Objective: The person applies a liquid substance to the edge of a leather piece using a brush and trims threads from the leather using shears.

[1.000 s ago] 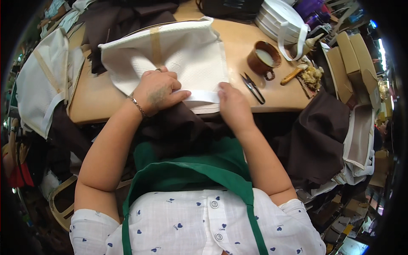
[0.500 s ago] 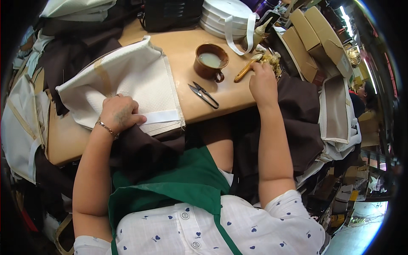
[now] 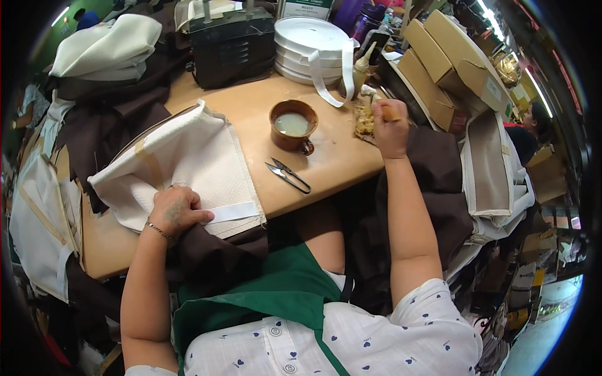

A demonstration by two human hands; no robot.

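Along the near edge of the table [image 3: 342,169], the left hand [image 3: 177,211], fingers curled, grips white fabric [image 3: 204,160], thumb on its white strip [image 3: 233,212]; the right hand [image 3: 391,133] clenches a wooden handle [image 3: 393,113] by the right edge. A brown mug [image 3: 288,141] (cloudy liquid inside) stands mid-table, a printed green-and-white panel [image 3: 304,9] beyond.
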